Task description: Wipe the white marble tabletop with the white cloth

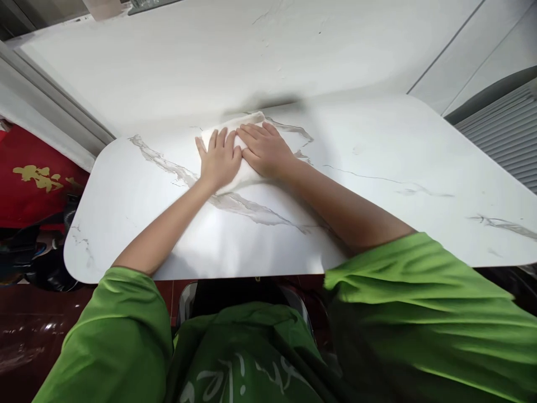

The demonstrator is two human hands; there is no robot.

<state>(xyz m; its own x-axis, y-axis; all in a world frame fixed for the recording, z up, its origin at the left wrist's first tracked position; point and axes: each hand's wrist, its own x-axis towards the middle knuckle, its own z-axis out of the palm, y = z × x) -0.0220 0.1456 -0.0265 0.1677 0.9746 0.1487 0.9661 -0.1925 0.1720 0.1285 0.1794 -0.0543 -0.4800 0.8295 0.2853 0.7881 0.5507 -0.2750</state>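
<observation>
A white cloth [247, 177] lies folded on the white marble-patterned table [377, 224], near its far side. My left hand [220, 158] rests flat on the cloth's left part, fingers spread and pointing away from me. On the right part, my right hand [267, 150] presses down with its fingers stretched toward the upper left. The two hands nearly meet at the thumbs. Much of the cloth is covered by them; its far edge and near edge show.
A white wall [251, 56] rises behind the table. At the left is a red bag [33, 179] with gold marks, beside dark items. A grey ribbed object [503, 134] stands at the right. A chair [187, 302] is below the near edge.
</observation>
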